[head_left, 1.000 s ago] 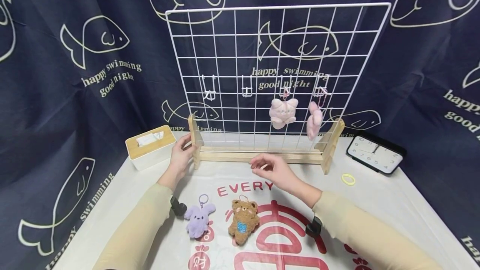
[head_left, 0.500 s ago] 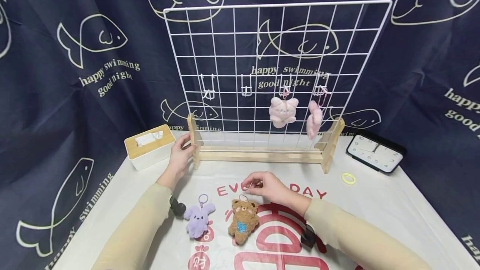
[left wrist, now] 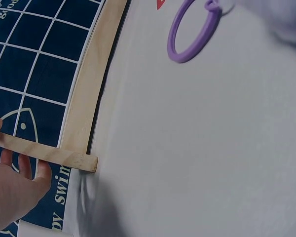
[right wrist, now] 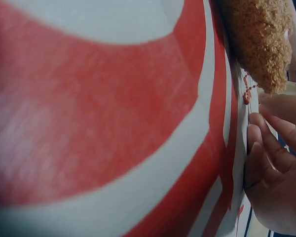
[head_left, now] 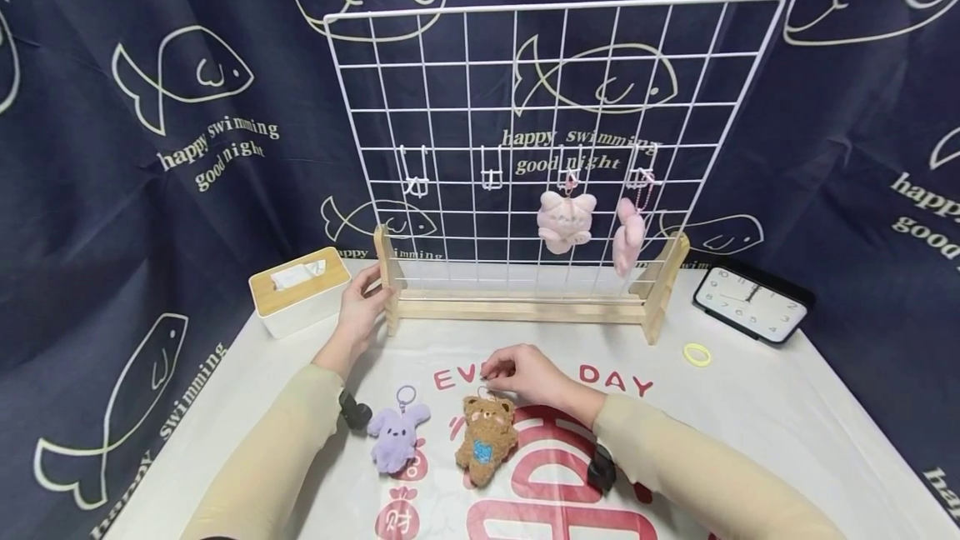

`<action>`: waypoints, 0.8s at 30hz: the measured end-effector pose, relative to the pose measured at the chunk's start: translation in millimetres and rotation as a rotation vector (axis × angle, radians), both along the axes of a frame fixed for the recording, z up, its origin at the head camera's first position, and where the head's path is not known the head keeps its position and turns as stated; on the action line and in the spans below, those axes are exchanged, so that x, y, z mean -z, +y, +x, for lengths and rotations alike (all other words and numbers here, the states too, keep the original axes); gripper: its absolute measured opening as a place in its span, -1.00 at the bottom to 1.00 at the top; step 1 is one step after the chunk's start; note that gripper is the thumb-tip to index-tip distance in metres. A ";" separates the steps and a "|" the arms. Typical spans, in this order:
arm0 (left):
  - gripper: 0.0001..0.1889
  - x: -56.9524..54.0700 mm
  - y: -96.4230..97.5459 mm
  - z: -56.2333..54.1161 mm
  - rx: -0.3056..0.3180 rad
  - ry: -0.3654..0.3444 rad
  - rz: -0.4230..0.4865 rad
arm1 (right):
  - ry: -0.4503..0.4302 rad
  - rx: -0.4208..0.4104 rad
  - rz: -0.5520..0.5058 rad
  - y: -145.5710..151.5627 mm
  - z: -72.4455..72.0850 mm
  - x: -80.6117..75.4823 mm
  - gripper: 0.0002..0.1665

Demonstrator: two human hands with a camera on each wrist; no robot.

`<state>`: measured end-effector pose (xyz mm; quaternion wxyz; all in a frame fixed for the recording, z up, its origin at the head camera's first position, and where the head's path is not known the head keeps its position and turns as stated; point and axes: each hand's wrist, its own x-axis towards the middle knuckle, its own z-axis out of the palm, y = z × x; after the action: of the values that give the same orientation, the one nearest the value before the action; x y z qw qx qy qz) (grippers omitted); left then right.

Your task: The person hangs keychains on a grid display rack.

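From afar I see the left hand [head_left: 362,304] gripping the wooden leg [head_left: 387,267] at eight o'clock. The right hand [head_left: 529,373] bends by the brown bear [head_left: 486,440] at six; I can't tell if it pinches. A bunny [head_left: 396,443] lies at seven.

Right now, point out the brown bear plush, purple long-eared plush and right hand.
Brown bear plush [head_left: 488,432], head view: torso.
Purple long-eared plush [head_left: 393,452], head view: belly.
Right hand [head_left: 527,372], head view: back of the hand.
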<state>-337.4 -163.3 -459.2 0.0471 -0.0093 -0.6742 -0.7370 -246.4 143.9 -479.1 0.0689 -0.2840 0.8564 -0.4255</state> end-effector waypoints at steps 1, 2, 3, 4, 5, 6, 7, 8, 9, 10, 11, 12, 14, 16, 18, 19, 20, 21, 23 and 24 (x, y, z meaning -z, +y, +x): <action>-0.41 0.0 0.1 0.1 -0.001 0.000 -0.002 | 0.004 0.000 0.007 -1.2 -0.3 -0.1 -0.87; -0.41 0.0 0.3 0.2 -0.001 0.000 -0.001 | 0.006 0.004 0.021 -2.4 -0.3 -0.4 -0.88; -0.42 -0.1 0.4 0.4 -0.001 0.001 -0.001 | 0.012 0.006 0.036 -3.4 -0.1 -0.9 -0.88; -0.42 -0.2 0.6 0.5 0.000 0.002 -0.001 | 0.017 0.011 0.053 -4.3 0.2 -1.4 -0.88; -0.42 -0.3 0.7 0.6 0.001 0.001 0.000 | 0.027 0.014 0.069 -5.3 0.3 -2.1 -0.89; -0.41 -0.5 0.7 0.7 0.003 0.001 0.002 | 0.039 0.015 0.084 -5.9 0.6 -2.3 -0.90; -0.41 -0.7 0.8 0.9 0.005 -0.002 0.007 | 0.048 0.021 0.103 -6.6 0.8 -2.6 -0.90; -0.41 -1.1 0.7 1.1 0.007 -0.005 0.012 | 0.059 0.026 0.124 -7.2 1.0 -2.6 -0.91; -0.41 -1.8 0.5 1.3 0.009 -0.010 0.016 | 0.068 0.032 0.142 -7.9 1.1 -2.6 -0.91; -0.40 -2.8 0.5 1.8 0.012 -0.015 0.020 | 0.076 0.038 0.158 -8.5 1.1 -2.4 -0.92; -0.40 -4.3 0.4 2.4 0.015 -0.020 0.020 | 0.082 0.043 0.173 -9.0 1.2 -2.2 -0.93; -0.40 -6.2 0.2 3.1 0.019 -0.025 0.018 | 0.087 0.047 0.185 -9.6 1.4 -1.9 -0.92; -0.40 -13.2 1.1 7.2 0.027 -0.033 0.008 | 0.100 0.055 0.203 -10.4 1.7 -1.8 -0.91; -0.40 -20.6 2.4 11.8 0.032 -0.037 0.000 | 0.110 0.056 0.208 -11.4 2.2 -2.4 -0.88; -0.40 -27.3 4.0 16.5 0.034 -0.039 -0.008 | 0.124 0.051 0.218 -12.5 3.0 -3.3 -0.85; -0.40 -30.1 4.9 18.8 0.034 -0.039 -0.010 | 0.131 0.046 0.227 -12.9 3.3 -3.7 -0.84; -0.40 -31.5 5.4 20.1 0.034 -0.039 -0.010 | 0.138 0.040 0.241 -13.8 3.6 -4.0 -0.83; -0.40 -32.1 5.6 20.9 0.034 -0.039 -0.012 | 0.141 0.034 0.255 -14.4 3.8 -4.1 -0.83; -0.40 -32.9 5.7 22.6 0.034 -0.037 -0.016 | 0.153 0.019 0.284 -15.2 4.5 -4.0 -0.82; -0.40 -32.6 5.5 23.0 0.035 -0.036 -0.016 | 0.159 0.012 0.295 -15.6 4.6 -3.6 -0.83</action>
<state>-314.4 -157.8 -426.6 0.0221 -0.0083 -0.6806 -0.7323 -241.8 128.3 -475.5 0.0393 -0.2987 0.9140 -0.2718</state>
